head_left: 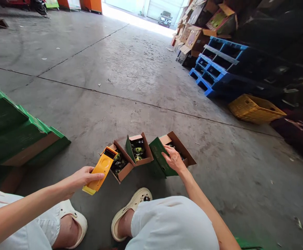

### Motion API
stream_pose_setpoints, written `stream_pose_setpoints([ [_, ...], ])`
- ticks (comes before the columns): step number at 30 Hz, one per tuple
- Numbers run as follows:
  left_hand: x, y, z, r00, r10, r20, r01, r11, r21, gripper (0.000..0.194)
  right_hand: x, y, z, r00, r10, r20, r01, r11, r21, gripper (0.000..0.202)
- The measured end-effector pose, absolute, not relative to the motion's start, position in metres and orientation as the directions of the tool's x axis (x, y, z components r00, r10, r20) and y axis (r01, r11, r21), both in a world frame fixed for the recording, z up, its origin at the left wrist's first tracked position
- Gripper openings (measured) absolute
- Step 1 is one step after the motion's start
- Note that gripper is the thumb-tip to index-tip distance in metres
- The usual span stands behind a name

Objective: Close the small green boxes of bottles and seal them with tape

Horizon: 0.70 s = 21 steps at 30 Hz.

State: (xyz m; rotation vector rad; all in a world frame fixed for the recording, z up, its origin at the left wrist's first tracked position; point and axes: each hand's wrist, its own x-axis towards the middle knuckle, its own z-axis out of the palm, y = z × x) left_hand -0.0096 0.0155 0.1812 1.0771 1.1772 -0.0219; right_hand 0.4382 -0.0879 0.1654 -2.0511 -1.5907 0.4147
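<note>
My left hand [90,178] grips a flat orange-yellow plastic hand tool [102,170] with a black end and a round recess; its exact kind is unclear. The tool overlaps the near corner of the left cardboard box [125,172]. In that box and the middle box [148,156] are dark, shiny wrapped items with yellow-green showing. My right hand [174,159] holds the green flap [158,156] of the right box [182,147], fingers over its top edge and thumb on the outer side. This box's contents are mostly hidden behind the hand and flap. All three boxes are open on the concrete floor.
Green cartons [24,132] are stacked at my left. Blue pallets [216,64], a yellow crate [255,108] and a heap of cardboard boxes [193,36] stand at the right. My cream clogs [130,208] are close to the boxes. A car [165,18] is outside.
</note>
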Motion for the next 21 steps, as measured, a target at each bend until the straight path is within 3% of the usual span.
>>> stream_pose_setpoints([
  [7, -0.02, 0.015, 0.179, 0.474, 0.476, -0.741, 0.513, 0.534, 0.672, 0.075, 0.442, -0.083, 0.182, 0.326, 0.945, -0.001, 0.834, -0.288, -0.471, 0.028],
  [12, -0.013, 0.016, 0.19, 0.505, 0.451, -0.736, 0.483, 0.559, 0.674, 0.075, 0.417, -0.063, 0.254, 0.213, 0.963, -0.166, 0.903, -0.259, -0.344, 0.033],
  [14, -0.007, 0.017, 0.195, 0.531, 0.442, -0.723, 0.438, 0.588, 0.68, 0.074, 0.376, -0.056, 0.282, 0.073, 0.978, -0.194, 0.898, -0.149, -0.414, 0.029],
  [16, -0.001, 0.017, 0.198, 0.554, 0.442, -0.705, 0.381, 0.619, 0.687, 0.075, 0.32, -0.054, 0.294, -0.128, 0.951, -0.281, 0.816, -0.061, -0.575, 0.031],
  [18, 0.003, 0.014, 0.197, 0.576, 0.444, -0.686, 0.328, 0.644, 0.691, 0.078, 0.264, -0.058, 0.288, -0.232, 0.9, -0.368, 0.698, -0.109, -0.707, 0.038],
  [21, 0.007, 0.004, 0.193, 0.625, 0.459, -0.631, 0.227, 0.667, 0.71, 0.081, 0.204, -0.071, 0.257, -0.131, 0.877, -0.462, 0.619, -0.292, -0.729, 0.059],
])
